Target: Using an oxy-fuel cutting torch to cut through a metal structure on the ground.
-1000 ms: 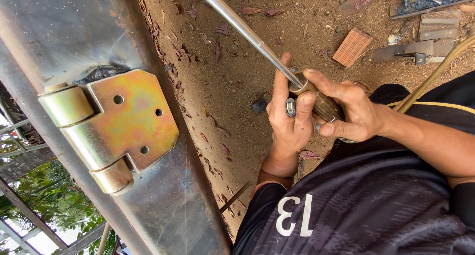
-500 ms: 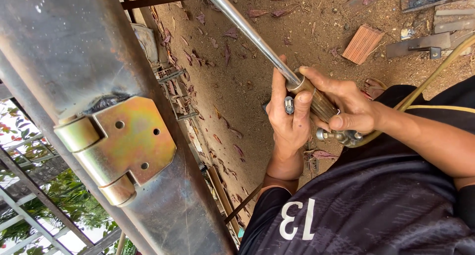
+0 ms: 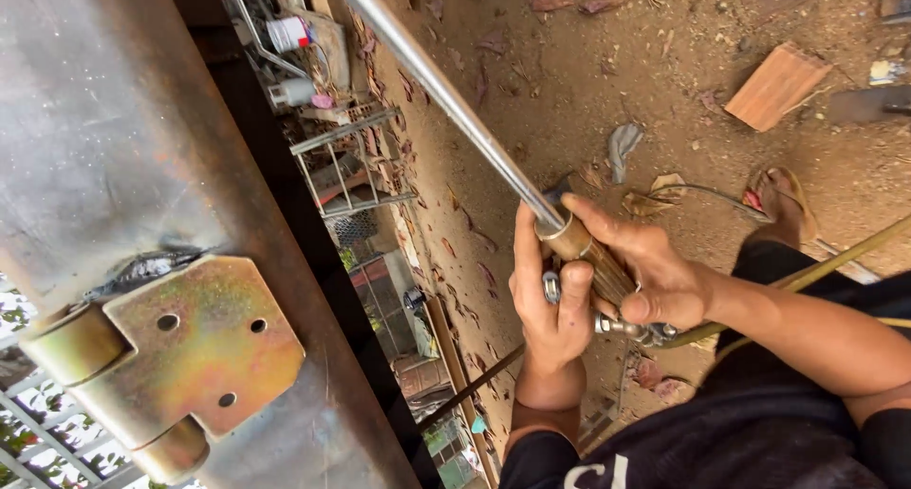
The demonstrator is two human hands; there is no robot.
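A long shiny metal rod (image 3: 446, 100) runs from the top edge down to a wooden handle (image 3: 593, 257). My right hand (image 3: 664, 276) is wrapped around that handle. Just beside it, my left hand (image 3: 550, 313) closes on the metal fitting (image 3: 550, 286) at the handle's base. A yellow-green hose (image 3: 826, 266) leaves the fitting toward the right. At the left stands a grey steel post (image 3: 104, 138) with a brass-coloured hinge (image 3: 190, 356) fixed to it below a dark weld seam (image 3: 142, 269). Neither hand touches the hinge.
Bare earth with dry leaves lies below, with a reddish brick (image 3: 778, 86) at the upper right and my sandalled foot (image 3: 783, 204) near the hose. Past the post, metal racks (image 3: 346, 171) and cans (image 3: 285, 34) show far down.
The view has swung, so the hinge sits lower left and ground clutter beyond the post has appeared. Both hands keep their grip on the tool, shifted slightly.
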